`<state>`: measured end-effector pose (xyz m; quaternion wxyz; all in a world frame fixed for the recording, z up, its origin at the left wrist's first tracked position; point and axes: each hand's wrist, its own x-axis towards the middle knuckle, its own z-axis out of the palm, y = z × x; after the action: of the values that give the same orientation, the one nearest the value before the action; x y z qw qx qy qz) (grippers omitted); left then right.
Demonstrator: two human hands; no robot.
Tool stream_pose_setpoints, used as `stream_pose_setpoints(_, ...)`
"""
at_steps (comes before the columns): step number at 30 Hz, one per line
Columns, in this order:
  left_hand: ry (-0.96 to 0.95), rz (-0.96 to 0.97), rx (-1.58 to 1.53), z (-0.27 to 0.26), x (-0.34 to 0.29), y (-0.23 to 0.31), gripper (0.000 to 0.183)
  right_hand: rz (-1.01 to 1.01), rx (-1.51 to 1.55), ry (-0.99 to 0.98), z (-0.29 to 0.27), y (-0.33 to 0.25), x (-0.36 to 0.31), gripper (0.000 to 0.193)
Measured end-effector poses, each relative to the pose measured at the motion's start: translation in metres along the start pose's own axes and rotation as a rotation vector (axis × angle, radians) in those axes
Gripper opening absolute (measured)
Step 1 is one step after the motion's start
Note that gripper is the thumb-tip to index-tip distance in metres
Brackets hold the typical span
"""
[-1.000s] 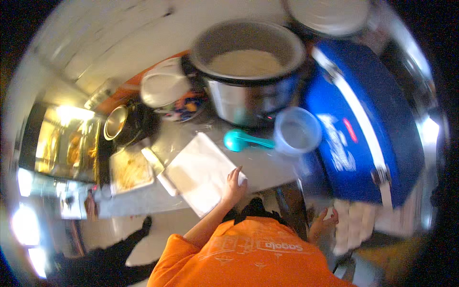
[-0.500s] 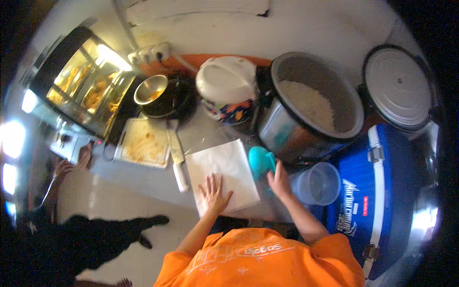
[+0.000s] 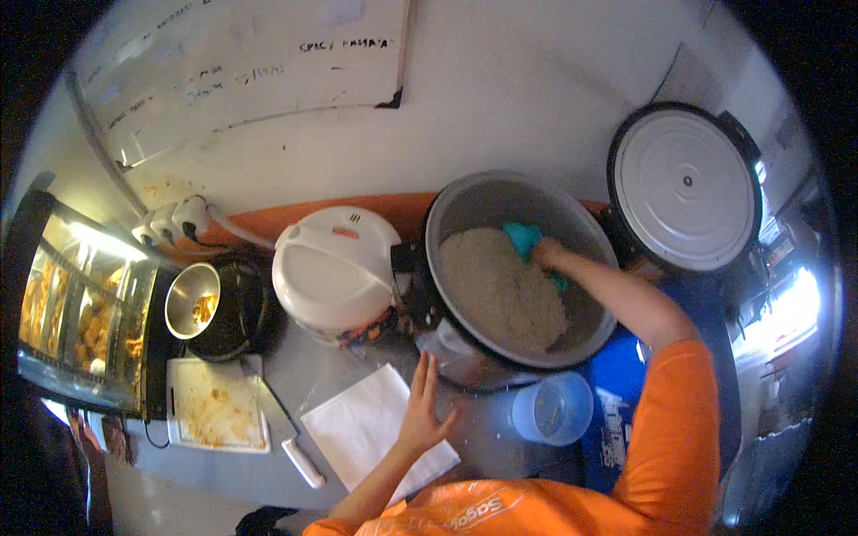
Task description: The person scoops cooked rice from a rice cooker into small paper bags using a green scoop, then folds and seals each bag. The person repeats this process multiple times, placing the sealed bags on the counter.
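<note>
My right hand (image 3: 547, 255) is closed on a teal scoop (image 3: 521, 237) inside the large rice cooker (image 3: 585, 344). White rice (image 3: 500, 290) heaps up in the pot, and the scoop is against its far part. Fingers outstretched, my left hand (image 3: 427, 415) holds nothing. It is over the right side of a stack of white paper sheets (image 3: 357, 429), its fingertips toward the cooker's front. I cannot tell whether the palm touches the paper.
Left of the paper lie a knife (image 3: 304, 463) and a stained white cutting board (image 3: 183, 415). Behind stand a white-lidded cooker (image 3: 335, 259) and a steel bowl (image 3: 183, 299). A lit food display (image 3: 85, 313) is far left. A clear tub (image 3: 554, 411), blue cooler (image 3: 612, 429) and round lid (image 3: 688, 196) are right.
My right hand has carried the teal scoop from beside the paper up into the rice pot. My left hand has shifted from flat on the paper toward its right side. The view has shifted.
</note>
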<state>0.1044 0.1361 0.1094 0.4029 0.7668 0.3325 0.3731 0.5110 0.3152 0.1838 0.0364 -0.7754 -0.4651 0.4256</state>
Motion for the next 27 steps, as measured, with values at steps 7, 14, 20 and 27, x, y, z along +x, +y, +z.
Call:
stream_pose_setpoints(7,-0.134,-0.036,-0.175,0.000,0.027,0.002,0.102,-0.075,0.267,-0.084,0.045,0.026,0.072,0.019)
stream_pose_setpoints(14,-0.205,-0.136,-0.190,-0.002,0.025,0.005,0.103,0.133,0.766,-0.386,0.144,-0.064,-0.018,0.022)
stream_pose_setpoints(20,-0.151,-0.130,-0.147,0.005,0.023,0.006,0.103,0.165,0.910,-0.671,0.112,-0.094,-0.088,0.015)
stream_pose_setpoints(27,-0.112,-0.105,-0.119,0.008,0.023,0.006,0.104,-0.146,-0.199,-0.049,0.052,-0.078,-0.109,0.024)
